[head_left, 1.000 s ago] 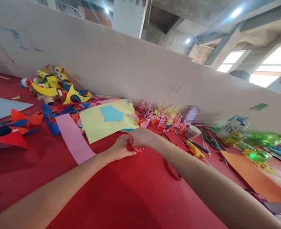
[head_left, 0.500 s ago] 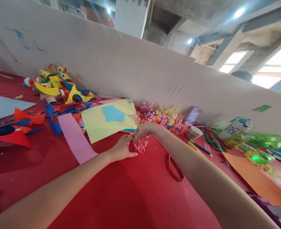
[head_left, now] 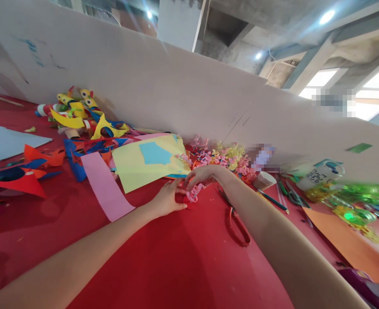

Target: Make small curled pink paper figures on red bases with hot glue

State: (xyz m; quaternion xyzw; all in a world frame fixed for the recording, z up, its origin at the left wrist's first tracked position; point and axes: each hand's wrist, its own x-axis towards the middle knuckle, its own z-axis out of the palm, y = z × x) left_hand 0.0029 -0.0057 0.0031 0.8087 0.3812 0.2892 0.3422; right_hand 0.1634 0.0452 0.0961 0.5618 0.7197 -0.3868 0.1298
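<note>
A small pink paper curl sits over the red table between my hands. My left hand rests at its left side, thumb stretched away from the fingers. Bent over the curl from above, my right hand has its fingers drawn together at the curl's upper left edge; the fingertips are partly hidden. Scissors with red handles lie beside my right forearm, their blades partly covered by it. A pile of pink and yellow paper curls lies behind my hands against the board.
A pale yellow sheet and a pink strip lie left. Yellow-headed paper figures stand far left. A white cup, pencil, green-handled scissors and orange sheet are right. A white board bounds the back.
My right hand has shifted slightly and its fingers have arched more over the pink curl, which has turned. More of the red-handled scissors shows. The view has shifted a little.
</note>
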